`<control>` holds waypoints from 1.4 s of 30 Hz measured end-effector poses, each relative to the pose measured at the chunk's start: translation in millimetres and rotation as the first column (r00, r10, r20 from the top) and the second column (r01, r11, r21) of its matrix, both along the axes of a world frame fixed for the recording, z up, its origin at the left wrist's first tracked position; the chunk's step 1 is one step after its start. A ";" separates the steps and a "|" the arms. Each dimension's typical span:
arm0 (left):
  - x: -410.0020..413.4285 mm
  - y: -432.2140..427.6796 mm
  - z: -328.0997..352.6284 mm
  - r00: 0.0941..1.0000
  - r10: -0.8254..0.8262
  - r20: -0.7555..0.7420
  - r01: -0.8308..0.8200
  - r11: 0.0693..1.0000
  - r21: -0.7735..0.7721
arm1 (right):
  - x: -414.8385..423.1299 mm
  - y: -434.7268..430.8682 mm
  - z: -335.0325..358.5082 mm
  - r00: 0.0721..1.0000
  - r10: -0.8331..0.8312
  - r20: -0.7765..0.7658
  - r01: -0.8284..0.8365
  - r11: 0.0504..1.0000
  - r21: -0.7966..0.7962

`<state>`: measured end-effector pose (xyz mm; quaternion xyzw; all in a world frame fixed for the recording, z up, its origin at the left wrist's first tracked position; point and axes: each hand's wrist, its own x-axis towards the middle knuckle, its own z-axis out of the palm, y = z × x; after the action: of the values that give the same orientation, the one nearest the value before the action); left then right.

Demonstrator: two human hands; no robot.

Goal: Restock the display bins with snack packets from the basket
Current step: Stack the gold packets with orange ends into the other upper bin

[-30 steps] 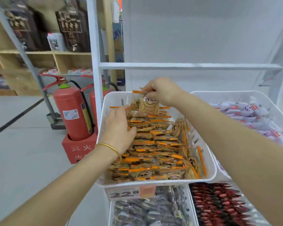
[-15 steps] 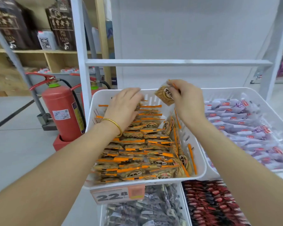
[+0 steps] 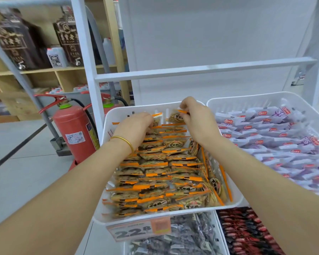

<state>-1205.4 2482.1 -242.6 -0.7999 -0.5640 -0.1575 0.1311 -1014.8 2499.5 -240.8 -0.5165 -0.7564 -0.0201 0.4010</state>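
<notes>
Head camera view, looking down over two bare forearms into a shop rack.

The right hand (image 3: pixel 197 122) pinches one snack packet (image 3: pixel 176 117) by its orange top seal, between thumb and fingertips. It holds the packet upright, just left of the hand, at the far end of a white plastic display bin (image 3: pixel 155 106).

The left hand (image 3: pixel 134 129) wears a gold bangle (image 3: pixel 124 140). Its fingers curl down over the farthest packets of the row beneath it. Whether it pinches one or only presses them back cannot be told.

The stocked packets (image 3: pixel 160 173) fill the bin from under both hands back toward the wrists. They stand on edge in overlapping rows, with a few more turned sideways along the right wall.

Each packet is a small, flat pouch of glossy clear film with crimped, saw-toothed orange seals. A brown, round snack shows through it. Judged by look, a packet is very light, crinkly and a little slippery, and its filling may crack if squeezed. The stiff seal strip is the best place to take hold, as the right hand does.

The bin has slotted walls and rounded corners, and a price tag (image 3: pixel 138 230) is clipped below its near rim.

To the right of the right hand, a second white bin (image 3: pixel 238 100) holds purple-and-white packets. To the left of the left hand, a red fire extinguisher (image 3: pixel 74 135) stands on the tiled floor.

The basket is not in view.
</notes>
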 end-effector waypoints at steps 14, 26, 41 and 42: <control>1.9 4.5 3.7 0.994 -0.033 0.101 0.054 0.976 -0.212 | -22.8 20.0 -3.4 1.000 0.010 0.020 -0.002 0.937 -0.349; -0.1 6.1 5.8 0.991 0.072 -0.117 -0.082 0.993 -0.082 | -22.6 26.4 12.7 0.988 0.106 0.116 -0.032 0.858 -0.513; 1.2 -6.9 1.9 0.995 0.083 0.055 -0.074 0.985 -0.158 | -15.1 14.8 -7.0 0.975 -0.013 0.222 0.048 0.987 -0.151; 1.1 -7.9 0.1 0.995 0.099 0.017 -0.094 0.976 -0.196 | -16.2 14.7 -9.1 0.969 -0.026 0.247 0.061 0.989 -0.135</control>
<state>-1204.3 2474.2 -242.5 -0.7783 -0.6167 -0.1056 0.0524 -1031.1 2514.1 -250.0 -0.5536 -0.7880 -0.0385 0.2666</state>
